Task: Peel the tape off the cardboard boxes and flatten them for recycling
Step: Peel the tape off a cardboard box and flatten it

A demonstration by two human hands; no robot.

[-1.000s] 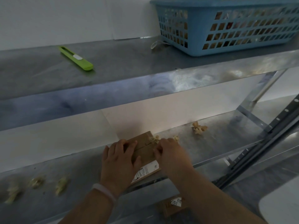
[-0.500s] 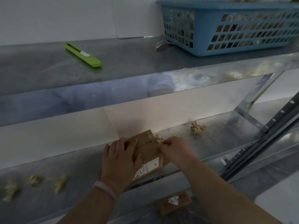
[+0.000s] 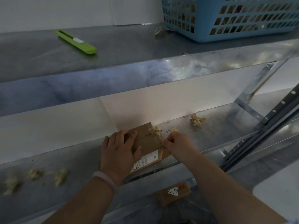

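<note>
Head view: a small cardboard box [image 3: 148,141] is lying flat on the lower metal shelf [image 3: 218,131], near its front edge. The left hand [image 3: 119,151] is pressing down on the box's left half, its grip spread with the fingers laid over the top and the thumb out to the side. The right hand [image 3: 176,143] is working at the box's right edge, its grip pinched together on what looks like a tape strip [image 3: 159,138]. A crumpled tape wad [image 3: 155,130] is sitting on the box's far corner. More tape wads are lying on the shelf well left of the box [image 3: 59,177] and right of it [image 3: 197,121].

Handling, judged: the box is looking light and stiff-walled but easy to crush, so it is needing a hold-down while the tape is being pulled. The tape is looking thin, sticky and prone to tearing. Best hold is a lifted tape end at the edge, pulling low along the seam.

Writing: the white shipping label [image 3: 146,160] on the box's near side is showing print too small to read. A second box [image 3: 174,192] below is carrying a white sticker with handwritten digits and red marks, not clearly readable.

Above the box: green cutter [image 3: 76,42] and blue basket [image 3: 226,18] on the upper shelf.
</note>
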